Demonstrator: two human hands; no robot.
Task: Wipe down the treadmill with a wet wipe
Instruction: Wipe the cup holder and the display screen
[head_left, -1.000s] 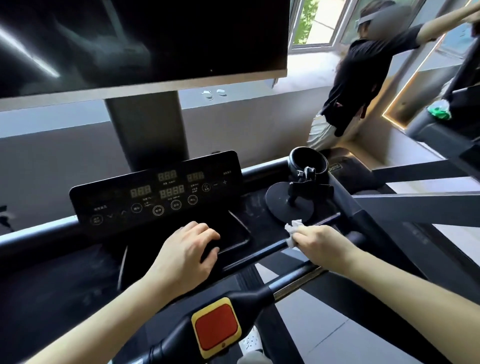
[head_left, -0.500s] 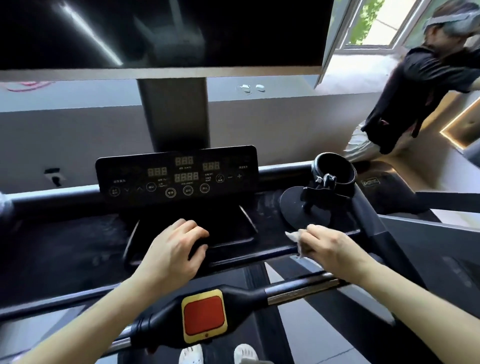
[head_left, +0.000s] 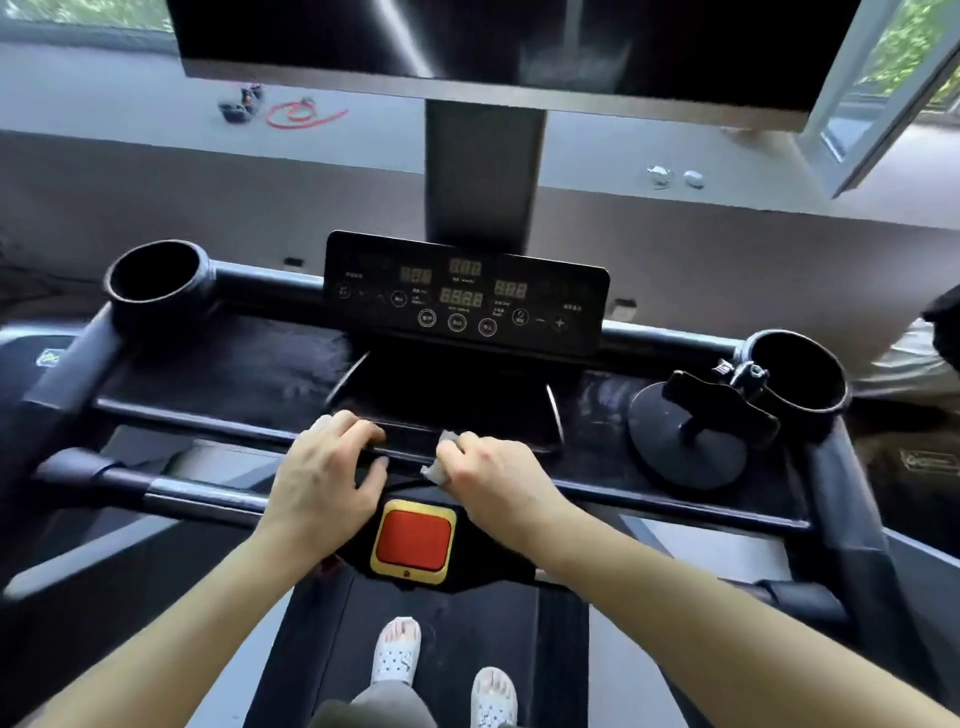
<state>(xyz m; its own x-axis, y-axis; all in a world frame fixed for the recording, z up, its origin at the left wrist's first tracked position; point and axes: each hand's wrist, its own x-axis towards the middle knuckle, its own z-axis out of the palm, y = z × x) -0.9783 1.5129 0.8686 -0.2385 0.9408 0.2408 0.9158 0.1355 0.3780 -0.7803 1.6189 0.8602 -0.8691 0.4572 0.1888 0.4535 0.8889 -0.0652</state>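
A black treadmill console (head_left: 465, 291) with lit digits stands ahead of me, with a dark tray (head_left: 447, 400) below it. My right hand (head_left: 488, 475) grips a crumpled white wet wipe (head_left: 439, 457) and presses it against the tray's front edge. Just left of it, my left hand (head_left: 324, 473) rests on that same edge, its fingers curled over the rim. A red stop button (head_left: 413, 540) in a yellow frame sits on the handlebar right below both hands.
Cup holders sit at the left (head_left: 156, 278) and right (head_left: 795, 371) ends of the console. A black disc-based stand (head_left: 688, 441) rests beside the right one. A large dark screen (head_left: 493, 41) hangs above. My feet in white sandals (head_left: 397, 649) stand on the belt.
My right hand has slid left with the wipe along the tray's front edge, from near the disc stand to the middle. The view has swung left and down.
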